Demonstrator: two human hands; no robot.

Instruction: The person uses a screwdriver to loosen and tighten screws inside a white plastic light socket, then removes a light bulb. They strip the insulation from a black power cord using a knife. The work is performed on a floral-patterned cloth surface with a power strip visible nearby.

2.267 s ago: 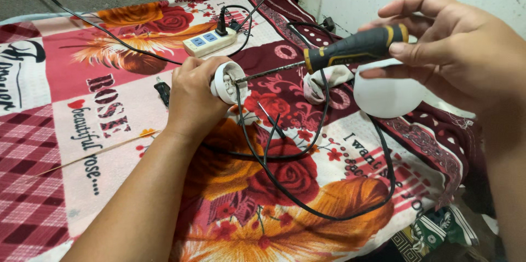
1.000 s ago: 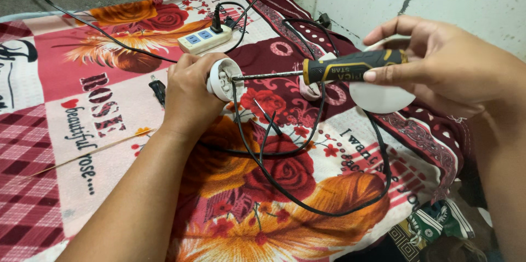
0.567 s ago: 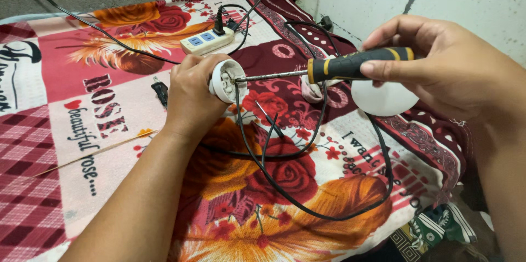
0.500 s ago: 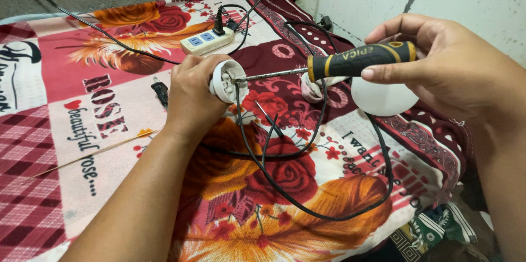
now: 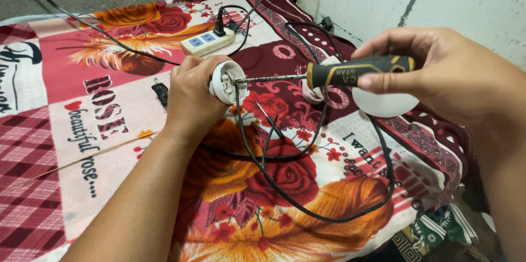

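My left hand [image 5: 190,97] grips a round white lamp socket [image 5: 227,81], its open face turned to the right. My right hand [image 5: 449,73] holds a screwdriver [image 5: 350,73] with a black and yellow handle. Its metal shaft lies level, and the tip sits inside the socket's face. A black cable [image 5: 307,207] runs from the socket and loops over the flowered cloth [image 5: 109,119]. Two bare black wire ends [image 5: 271,125] hang loose just below the socket.
A white power strip [image 5: 208,41] with a black plug in it lies at the far side of the cloth. A white round cover [image 5: 383,103] and a small white part [image 5: 313,95] lie under the screwdriver. A black plug [image 5: 161,92] lies by my left wrist. A pale wall stands at right.
The screwdriver handle has dropped from a tilt to level, and its tip has stayed in the socket. My left hand keeps the socket in the same spot.
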